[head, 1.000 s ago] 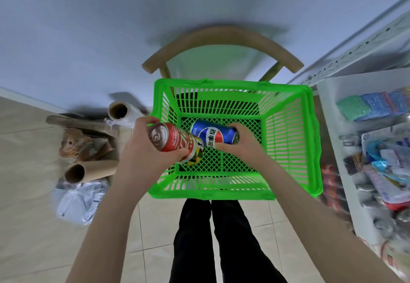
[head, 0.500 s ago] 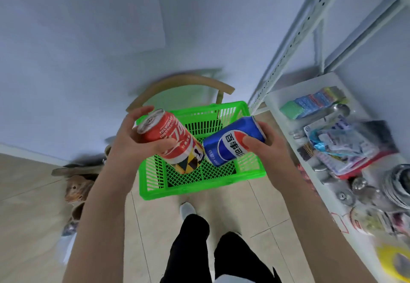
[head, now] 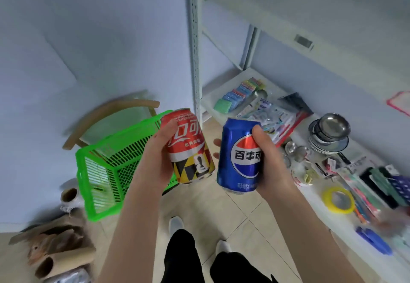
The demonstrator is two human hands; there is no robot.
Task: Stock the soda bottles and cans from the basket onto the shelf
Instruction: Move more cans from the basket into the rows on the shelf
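Beige tiles (head: 244, 216), white shelf (head: 310, 207) at right. Gripping red Coca-Cola can (head: 188, 147) in left hand (head: 155, 156), blue Pepsi can (head: 239, 158) in right hand (head: 270, 163).

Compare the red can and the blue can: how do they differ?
Colour: the red can has white script and a checkered band at its base; the blue can has a red-white-blue globe.
Grip: the left hand holds the red can, the right hand the blue can.
Pose: the red can leans left, in front of the green basket; the blue can stands nearly upright.
Shared: both are same-shaped drink cans, tops up.
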